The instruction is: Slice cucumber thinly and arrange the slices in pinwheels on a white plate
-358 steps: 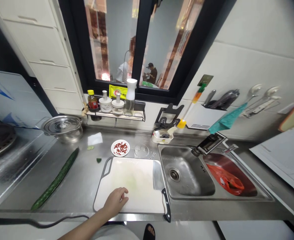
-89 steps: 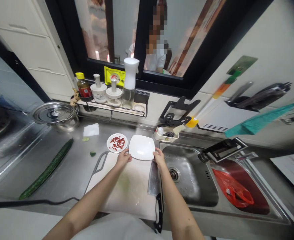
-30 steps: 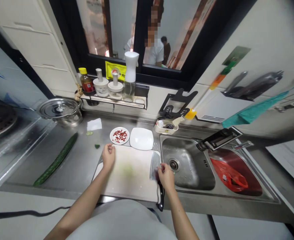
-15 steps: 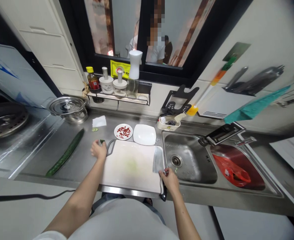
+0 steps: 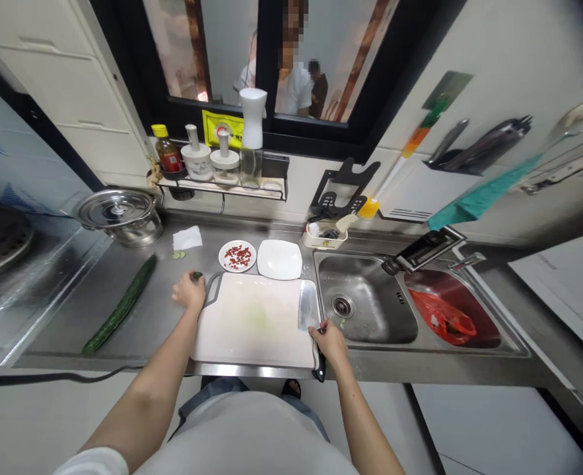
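My left hand (image 5: 189, 290) is closed around a small dark green cucumber piece (image 5: 197, 276), just left of the grey handle of a white cutting board (image 5: 241, 330). A wide-bladed kitchen knife (image 5: 309, 305) lies along the board's right side, its black handle pointing towards me. The fingers of my right hand (image 5: 331, 344) are closed at the top of that handle. A pale green wet stain marks the middle of the board. On the counter to the left lies a long whole cucumber (image 5: 120, 307).
Behind the board stand a plate of chopped red pieces (image 5: 238, 256) and a white square plate (image 5: 280, 258). Cucumber slices (image 5: 179, 254) lie by a white paper (image 5: 187, 237). A steel pot (image 5: 123, 216) stands back left; a double sink (image 5: 370, 310) holding a red bag (image 5: 447, 320) is right.
The camera view has shifted a little, so the scene sits further left and higher. Both hands keep nearly the same places beside the board, with the cucumber piece still in the left.
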Demonstrator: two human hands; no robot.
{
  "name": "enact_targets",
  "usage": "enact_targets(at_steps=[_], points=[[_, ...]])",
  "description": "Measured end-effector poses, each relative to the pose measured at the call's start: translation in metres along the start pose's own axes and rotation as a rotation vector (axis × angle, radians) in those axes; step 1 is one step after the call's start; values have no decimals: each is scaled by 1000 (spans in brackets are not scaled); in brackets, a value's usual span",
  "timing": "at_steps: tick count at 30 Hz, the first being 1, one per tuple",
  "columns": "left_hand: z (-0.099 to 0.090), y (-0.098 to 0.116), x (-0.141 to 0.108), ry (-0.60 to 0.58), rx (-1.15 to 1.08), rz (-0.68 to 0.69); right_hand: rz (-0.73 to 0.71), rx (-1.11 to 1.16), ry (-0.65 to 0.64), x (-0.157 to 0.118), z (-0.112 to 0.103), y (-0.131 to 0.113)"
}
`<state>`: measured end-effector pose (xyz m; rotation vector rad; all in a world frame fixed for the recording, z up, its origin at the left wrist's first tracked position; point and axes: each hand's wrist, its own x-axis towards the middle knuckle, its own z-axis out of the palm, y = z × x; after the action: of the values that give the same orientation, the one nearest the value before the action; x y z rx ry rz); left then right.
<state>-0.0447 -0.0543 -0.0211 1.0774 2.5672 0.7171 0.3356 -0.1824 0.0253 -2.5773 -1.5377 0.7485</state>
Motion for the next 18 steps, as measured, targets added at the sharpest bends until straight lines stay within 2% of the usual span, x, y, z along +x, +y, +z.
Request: enact_targets(at_steps=[6, 10, 14, 18], points=[[-4, 5, -4, 14, -27, -32, -5, -9, 6, 1, 1, 1], [-1, 13, -27, 39, -181, -26, -9, -7, 7, 1, 2, 0], [3, 19, -70, -90, -323, 135, -1, -4, 9, 0, 2, -1], [4, 14, -111, -265, -315, 373, 8, 2, -3, 1, 2, -1]])
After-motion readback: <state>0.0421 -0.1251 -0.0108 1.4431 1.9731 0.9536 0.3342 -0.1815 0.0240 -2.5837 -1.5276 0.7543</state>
